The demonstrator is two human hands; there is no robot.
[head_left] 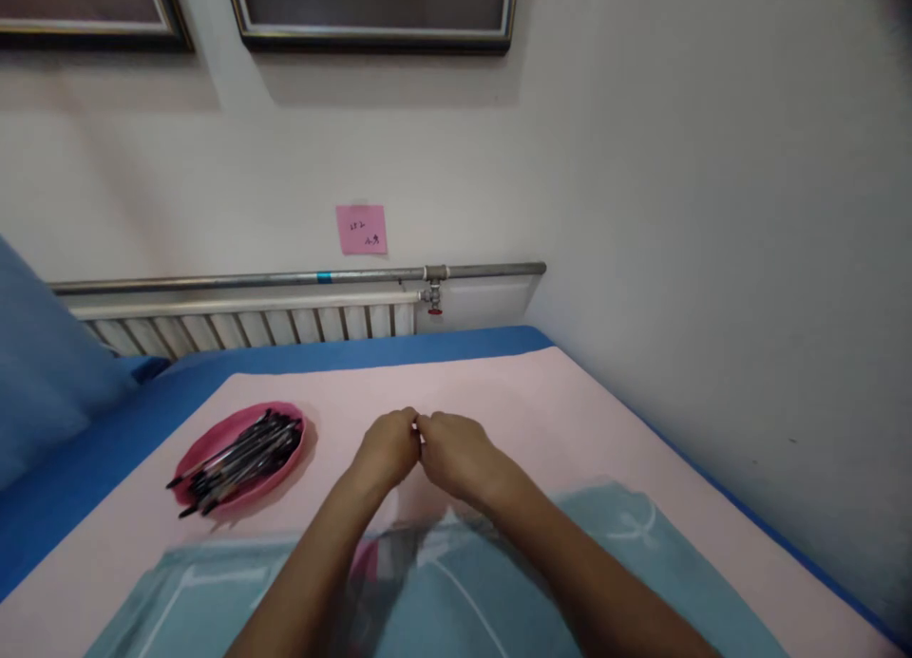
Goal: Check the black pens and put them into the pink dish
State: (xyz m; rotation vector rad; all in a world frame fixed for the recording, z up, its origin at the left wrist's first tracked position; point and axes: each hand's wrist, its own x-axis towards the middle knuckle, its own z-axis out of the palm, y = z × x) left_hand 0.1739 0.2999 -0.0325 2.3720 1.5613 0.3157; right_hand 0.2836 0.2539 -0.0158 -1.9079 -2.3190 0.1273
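Observation:
My left hand (390, 446) and my right hand (454, 452) meet over the middle of the table, knuckles close together. Both have their fingers curled shut, and whatever they pinch is hidden behind them. Under my forearms is a blurred, see-through greyish patch with some pink in it (389, 568); I cannot tell whether it joins my hands. A light blue cloth or sheet with white lines (619, 525) lies nearest me, partly covered by my arms. Left of my hands, a pink oval basket (303, 428) holds several dark, slender pens (249, 459), some poking over its rim.
A pink cover (513, 383) lies over the blue tabletop (427, 345). At the back stand a radiator (285, 321) and a pipe with a valve (434, 292). A pink note (362, 230) hangs on the wall. Blue fabric (49, 373) rises at the left; a wall (748, 259) borders the right.

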